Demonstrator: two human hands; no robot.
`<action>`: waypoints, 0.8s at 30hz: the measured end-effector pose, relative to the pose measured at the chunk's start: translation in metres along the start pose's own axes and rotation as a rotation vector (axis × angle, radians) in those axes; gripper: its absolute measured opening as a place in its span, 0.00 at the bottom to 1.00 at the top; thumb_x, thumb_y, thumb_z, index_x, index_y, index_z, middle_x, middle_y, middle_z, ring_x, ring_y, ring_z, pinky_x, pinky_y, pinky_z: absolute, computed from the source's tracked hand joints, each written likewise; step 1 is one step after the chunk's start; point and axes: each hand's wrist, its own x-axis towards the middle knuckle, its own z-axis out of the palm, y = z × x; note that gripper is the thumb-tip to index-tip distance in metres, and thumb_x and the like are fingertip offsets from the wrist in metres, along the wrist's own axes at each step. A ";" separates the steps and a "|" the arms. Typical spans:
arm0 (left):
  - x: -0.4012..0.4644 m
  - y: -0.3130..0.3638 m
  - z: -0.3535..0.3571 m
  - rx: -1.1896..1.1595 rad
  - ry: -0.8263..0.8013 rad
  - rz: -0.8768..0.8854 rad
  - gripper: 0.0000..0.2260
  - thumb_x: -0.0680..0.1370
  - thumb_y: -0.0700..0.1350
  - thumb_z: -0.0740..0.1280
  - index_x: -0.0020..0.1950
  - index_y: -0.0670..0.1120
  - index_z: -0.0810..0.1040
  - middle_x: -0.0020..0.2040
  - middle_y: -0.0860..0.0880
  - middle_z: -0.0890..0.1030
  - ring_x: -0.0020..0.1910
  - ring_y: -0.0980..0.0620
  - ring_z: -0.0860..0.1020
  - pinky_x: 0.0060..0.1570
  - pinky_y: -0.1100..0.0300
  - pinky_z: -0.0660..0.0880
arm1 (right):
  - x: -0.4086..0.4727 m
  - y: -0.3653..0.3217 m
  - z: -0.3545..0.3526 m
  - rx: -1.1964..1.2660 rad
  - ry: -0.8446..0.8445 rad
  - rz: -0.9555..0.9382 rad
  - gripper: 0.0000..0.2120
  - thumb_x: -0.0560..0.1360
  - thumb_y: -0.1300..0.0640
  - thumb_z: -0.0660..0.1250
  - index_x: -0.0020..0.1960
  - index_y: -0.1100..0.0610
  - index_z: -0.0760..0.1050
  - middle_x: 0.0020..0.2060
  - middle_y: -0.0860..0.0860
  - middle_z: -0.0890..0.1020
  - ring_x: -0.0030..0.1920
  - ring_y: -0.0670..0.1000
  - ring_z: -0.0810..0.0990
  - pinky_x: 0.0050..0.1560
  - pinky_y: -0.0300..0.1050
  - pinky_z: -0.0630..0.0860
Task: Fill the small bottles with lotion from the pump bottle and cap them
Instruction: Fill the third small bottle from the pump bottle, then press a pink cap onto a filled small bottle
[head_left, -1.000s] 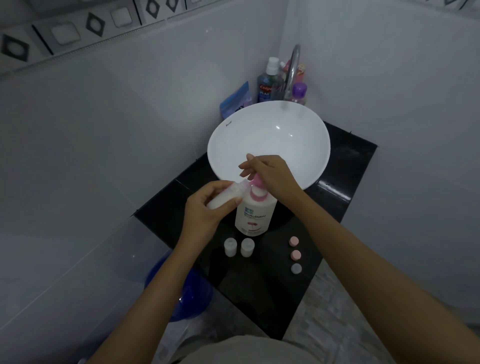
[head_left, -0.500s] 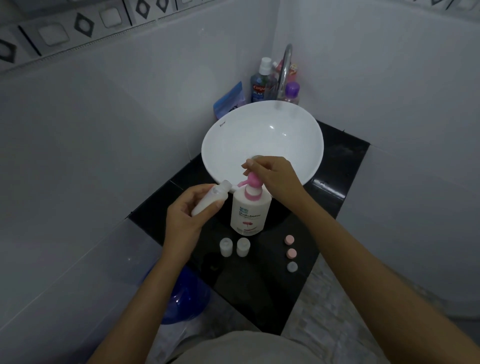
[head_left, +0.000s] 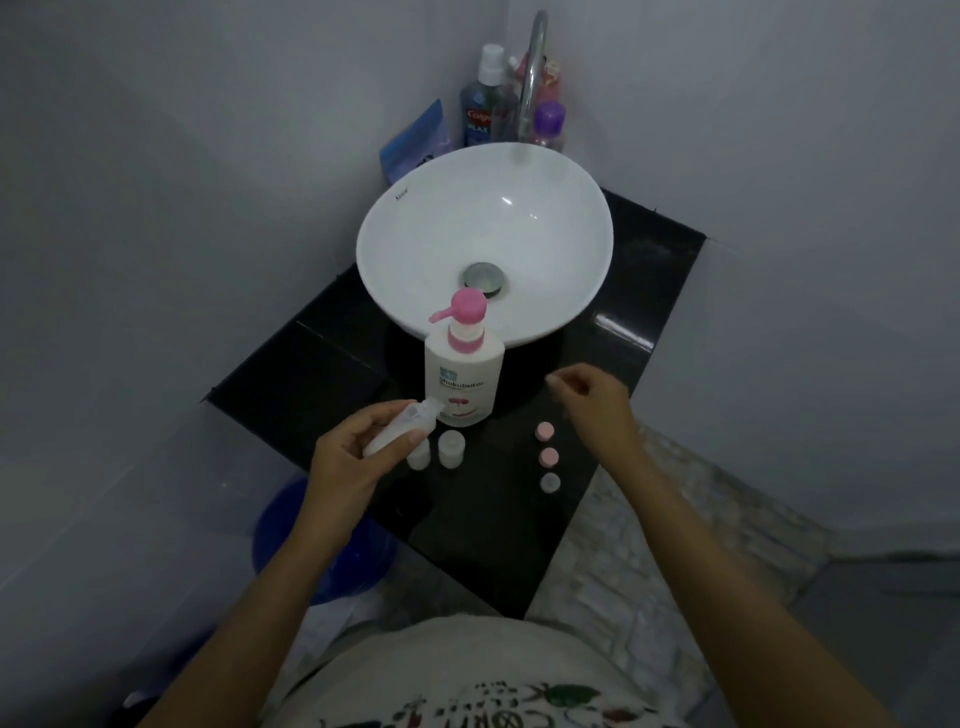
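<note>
My left hand (head_left: 353, 452) grips a small white bottle (head_left: 397, 427), tilted, its open mouth just beside the foot of the pump bottle (head_left: 464, 371) — white with a pink pump, its label reading "Shokubutsu". Two more small bottles (head_left: 451, 448) stand uncapped on the black counter (head_left: 483, 525) before it. Right of them three caps (head_left: 549, 457) lie in a row: two pink, one pale. My right hand (head_left: 597, 402) hovers over the counter near the caps, fingers loosely curled, holding nothing. Behind the white basin (head_left: 415, 249), a blue bottle (head_left: 480, 117) reads "Colg" — the rest is hidden.
</note>
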 end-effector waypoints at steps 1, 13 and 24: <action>-0.003 -0.003 0.001 0.005 -0.008 -0.022 0.14 0.70 0.43 0.73 0.55 0.52 0.82 0.54 0.52 0.83 0.52 0.58 0.81 0.45 0.71 0.76 | 0.001 0.012 0.005 -0.136 -0.044 0.038 0.07 0.75 0.52 0.67 0.47 0.54 0.79 0.41 0.49 0.82 0.44 0.50 0.81 0.44 0.45 0.76; -0.021 -0.006 0.012 0.027 -0.036 -0.079 0.11 0.71 0.37 0.72 0.52 0.47 0.81 0.53 0.50 0.83 0.52 0.57 0.81 0.46 0.69 0.77 | 0.016 0.050 0.044 -0.727 -0.299 0.061 0.11 0.76 0.56 0.63 0.53 0.63 0.71 0.54 0.61 0.77 0.51 0.61 0.78 0.46 0.50 0.74; -0.022 0.005 0.012 0.033 -0.110 -0.052 0.15 0.69 0.45 0.73 0.54 0.44 0.82 0.52 0.48 0.84 0.52 0.53 0.81 0.49 0.64 0.79 | -0.064 -0.046 -0.004 0.381 -0.471 -0.021 0.11 0.69 0.64 0.72 0.51 0.55 0.82 0.36 0.49 0.85 0.32 0.42 0.80 0.30 0.34 0.74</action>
